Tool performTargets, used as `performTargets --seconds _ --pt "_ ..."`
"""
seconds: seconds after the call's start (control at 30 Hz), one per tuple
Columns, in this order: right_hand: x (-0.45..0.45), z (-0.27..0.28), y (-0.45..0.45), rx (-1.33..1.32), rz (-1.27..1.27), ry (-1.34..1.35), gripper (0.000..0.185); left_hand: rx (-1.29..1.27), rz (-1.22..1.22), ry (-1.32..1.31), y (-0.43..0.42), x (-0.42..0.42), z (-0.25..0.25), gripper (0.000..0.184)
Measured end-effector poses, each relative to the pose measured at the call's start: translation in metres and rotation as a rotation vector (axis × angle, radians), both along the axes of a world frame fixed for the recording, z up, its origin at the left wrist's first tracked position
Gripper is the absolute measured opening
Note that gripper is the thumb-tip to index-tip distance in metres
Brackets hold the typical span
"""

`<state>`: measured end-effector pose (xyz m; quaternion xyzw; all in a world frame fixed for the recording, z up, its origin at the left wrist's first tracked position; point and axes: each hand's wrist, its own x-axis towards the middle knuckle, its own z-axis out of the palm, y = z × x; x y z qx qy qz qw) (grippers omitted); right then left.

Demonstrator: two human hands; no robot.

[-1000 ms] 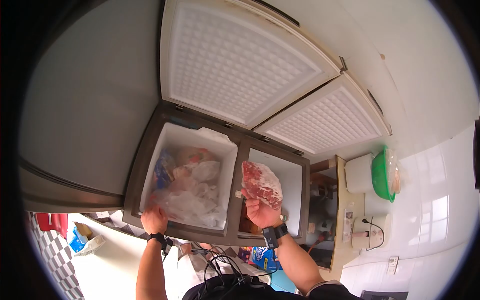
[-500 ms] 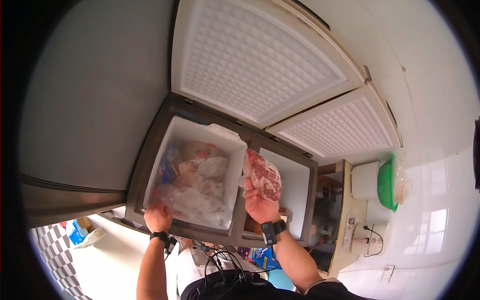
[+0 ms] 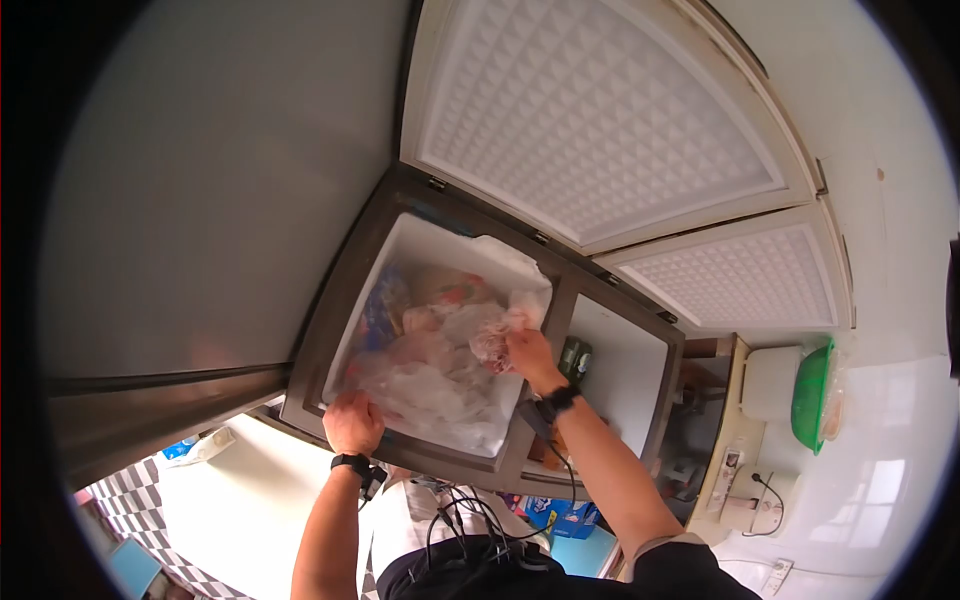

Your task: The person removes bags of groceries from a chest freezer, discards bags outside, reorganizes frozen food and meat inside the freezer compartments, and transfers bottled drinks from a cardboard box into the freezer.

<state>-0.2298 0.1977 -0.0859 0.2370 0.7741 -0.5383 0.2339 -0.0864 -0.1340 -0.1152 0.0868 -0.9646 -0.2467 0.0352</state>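
The chest freezer [image 3: 345, 310] stands with both compartments uncovered. My left hand [image 3: 353, 424] has its fingers curled over the front left rim. Inside the left compartment, my right hand [image 3: 532, 360] grips a slab of marbled red-and-white meat [image 3: 491, 345], partly hidden by the fingers and hazy in the cold mist. Below the meat lie clear plastic bags [image 3: 430, 390] with pinkish contents. Blue packaging [image 3: 383, 305] shows along that compartment's left side.
Two quilted white lids [image 3: 590, 110] are raised behind the freezer. Green containers [image 3: 575, 357] sit in the right compartment [image 3: 630, 360]. A shelf with a green basin [image 3: 812, 395] stands at the right. A white surface [image 3: 250, 500] is at the lower left, with checkered floor beyond.
My right hand has turned over and carried the meat from above the divider down into the left compartment. The left hand stays on the rim. The view has shifted left.
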Motion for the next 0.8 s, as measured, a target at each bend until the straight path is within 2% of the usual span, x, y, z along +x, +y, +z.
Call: performTargets --seconds 0.07,0.1,0.2,0.23,0.3,0.37,0.4,0.47,0.53,0.57,0.63,0.7,0.73,0.8 --pt "-0.021 -0.045 -0.007 0.631 0.514 0.141 0.042 0.006 -0.011 -0.026 -0.001 -0.001 -0.002 0.009" --pt "-0.026 -0.057 -0.010 0.617 0.527 0.143 0.042 -0.007 0.002 -0.032 -0.002 -0.002 -0.002 0.009" --pt "-0.024 -0.083 -0.036 0.441 0.442 0.048 0.033 -0.015 -0.008 0.006 -0.001 -0.003 0.003 0.006" --pt "-0.014 -0.093 -0.053 0.734 0.208 0.442 0.030 -0.024 0.000 -0.010 -0.001 -0.004 0.004 0.006" --pt "0.005 -0.099 -0.079 1.002 -0.042 0.829 0.027 0.008 -0.016 0.014 -0.001 -0.006 0.006 0.006" --pt "0.021 -0.097 -0.096 0.841 0.724 0.833 0.045 0.009 -0.004 0.030 -0.001 -0.006 0.007 0.006" --pt "0.022 -0.102 -0.103 0.509 1.033 0.543 0.048 0.012 -0.003 0.043 -0.001 -0.006 0.006 0.006" --pt "0.039 -0.142 -0.108 0.160 1.392 0.031 0.044 0.011 0.003 0.052 -0.001 -0.006 0.006 0.006" --pt "0.090 -0.156 -0.101 0.163 1.475 -0.177 0.038 0.009 -0.006 0.027 0.000 -0.009 0.009 0.005" --pt "0.117 -0.150 -0.096 0.401 1.496 0.253 0.036 0.012 -0.006 0.025 0.000 -0.009 0.010 0.005" --pt "0.119 -0.171 -0.094 0.633 1.469 0.695 0.035 -0.012 -0.010 -0.011 0.000 -0.009 0.010 0.006" --pt "0.097 -0.241 -0.097 0.321 1.775 0.414 0.039 -0.011 -0.003 -0.011 -0.001 -0.008 0.006 0.007" --pt "0.087 -0.233 -0.101 0.313 1.781 0.416 0.039 -0.008 0.000 -0.010 -0.001 -0.006 0.004 0.007" --pt "0.054 -0.178 -0.109 0.507 1.332 0.343 0.038 0.003 0.003 -0.019 -0.002 -0.005 0.002 0.008"
